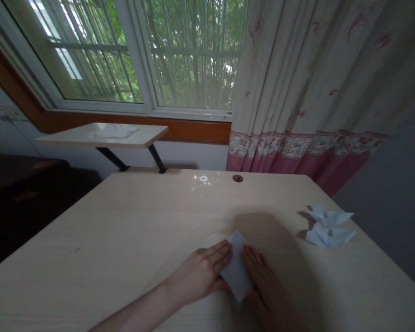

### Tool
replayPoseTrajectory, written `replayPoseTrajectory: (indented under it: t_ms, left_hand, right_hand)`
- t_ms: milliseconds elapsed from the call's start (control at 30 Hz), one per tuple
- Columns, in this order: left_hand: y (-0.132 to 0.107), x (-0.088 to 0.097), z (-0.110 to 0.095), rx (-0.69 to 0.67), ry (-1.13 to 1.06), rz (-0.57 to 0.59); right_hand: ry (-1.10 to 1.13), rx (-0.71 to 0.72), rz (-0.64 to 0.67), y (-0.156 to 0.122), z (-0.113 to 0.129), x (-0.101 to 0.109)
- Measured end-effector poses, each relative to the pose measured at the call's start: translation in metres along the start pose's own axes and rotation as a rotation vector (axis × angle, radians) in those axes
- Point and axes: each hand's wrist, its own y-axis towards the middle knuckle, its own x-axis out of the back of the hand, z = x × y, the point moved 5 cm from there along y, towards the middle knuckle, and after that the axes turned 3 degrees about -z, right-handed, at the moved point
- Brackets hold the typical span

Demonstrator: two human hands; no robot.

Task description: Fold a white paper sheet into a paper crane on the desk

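Note:
A small piece of white paper (237,267), folded to a diamond shape, lies on the table between my two hands. My left hand (207,269) holds its left edge, fingers together on top and the thumb lower down by the near left side. Along the right edge, my right hand (260,276) grips the paper with its fingers straight and close together; its thumb is near the bottom corner, partly in shadow. To the right stand two folded paper figures with pointed wings, one paper figure (330,234) nearer and another paper figure (331,216) just behind it.
The pale wooden table (131,230) has a round cable hole (238,178) at its back edge. A raised shelf (124,138) on black supports stands at the back left, bearing white sheets (115,131). Behind are a barred window (193,55) and a flowered curtain (297,92).

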Motion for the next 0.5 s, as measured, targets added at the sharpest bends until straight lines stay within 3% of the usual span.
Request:
replayPoseTrajectory:
  t_ms: [267,500]
  left_hand:
    - [0.0,0.004,0.007,-0.061,-0.017,-0.104]
    - [-0.002,0.005,-0.008,-0.15,0.063,-0.144]
  right_hand:
    - [0.025,-0.047,0.074,0.0,-0.002,0.001]
    - [-0.006,-0.159,0.061,0.003,-0.001,0.008]
